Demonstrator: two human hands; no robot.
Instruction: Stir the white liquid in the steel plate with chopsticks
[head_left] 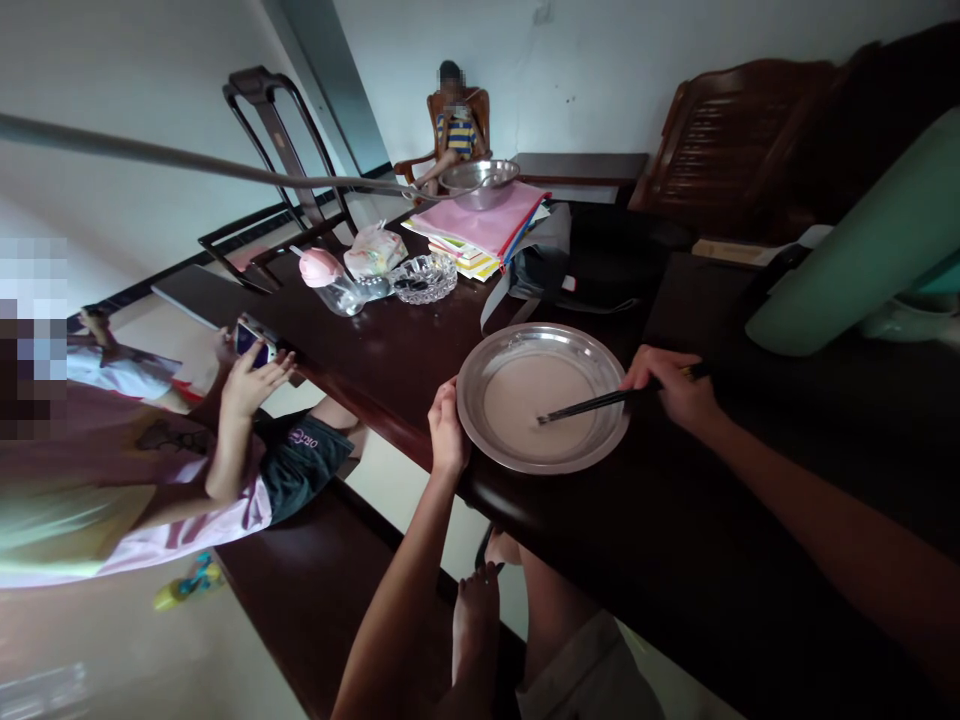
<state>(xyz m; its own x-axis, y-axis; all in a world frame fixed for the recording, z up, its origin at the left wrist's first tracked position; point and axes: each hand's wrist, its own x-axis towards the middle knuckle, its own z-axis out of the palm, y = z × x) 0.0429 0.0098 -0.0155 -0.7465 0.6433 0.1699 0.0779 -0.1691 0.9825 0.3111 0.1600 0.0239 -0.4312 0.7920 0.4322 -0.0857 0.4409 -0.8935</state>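
A wide metal basin [491, 448] stands near the edge of the dark table, with pale, milky batter-like liquid [525, 395] in it. My left hand [448, 430] grips the basin's left rim, its fingers partly hidden beneath and behind the metal. On the other side, my right hand [675, 385] is closed around a pair of dark chopsticks [592, 404]. Their tips dip into the liquid near the middle of the basin, and their shafts pass over its right rim.
Behind the basin lie a dark bag [600, 265], a glass ashtray [424, 280] and stacked folders [480, 225] under a second metal bowl [480, 185]. A green cylinder [862, 250] stands at right. One person [247, 400] sits left holding a phone; another [457, 135] sits at the back.
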